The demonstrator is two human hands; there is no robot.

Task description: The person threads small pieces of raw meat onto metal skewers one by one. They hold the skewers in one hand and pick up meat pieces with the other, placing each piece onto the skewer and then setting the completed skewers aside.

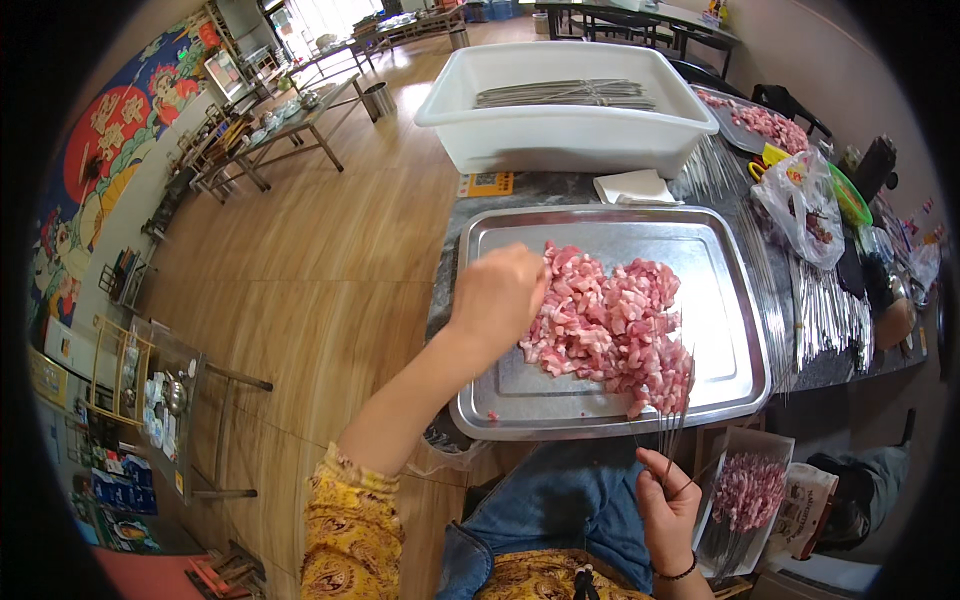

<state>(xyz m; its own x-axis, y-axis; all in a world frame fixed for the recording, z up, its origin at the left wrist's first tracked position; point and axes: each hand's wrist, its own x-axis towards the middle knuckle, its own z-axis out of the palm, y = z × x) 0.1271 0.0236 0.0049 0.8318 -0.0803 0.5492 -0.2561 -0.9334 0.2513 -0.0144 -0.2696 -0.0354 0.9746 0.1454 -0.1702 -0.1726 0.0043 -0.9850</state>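
Note:
A rectangular metal tray point(727, 315) lies before me with a pile of diced raw meat point(592, 322) on it. At the pile's left edge is my left hand point(506, 289), fingers bent and its fingertips hidden, so its hold cannot be told. Below the tray's near rim, my right hand point(667, 484) grips a bunch of thin metal skewers point(670, 435). They point up over the rim, their upper parts beside or among meat at the pile's lower right. To the right and below, a white container point(705, 536) holds skewers threaded with meat point(748, 491).
Behind the tray stands a white plastic tub point(562, 139) with many skewers. Loose skewers point(825, 319), a plastic bag point(806, 202) and a second tray of meat point(735, 131) crowd the right side. Folded paper point(634, 186) lies between tub and near tray.

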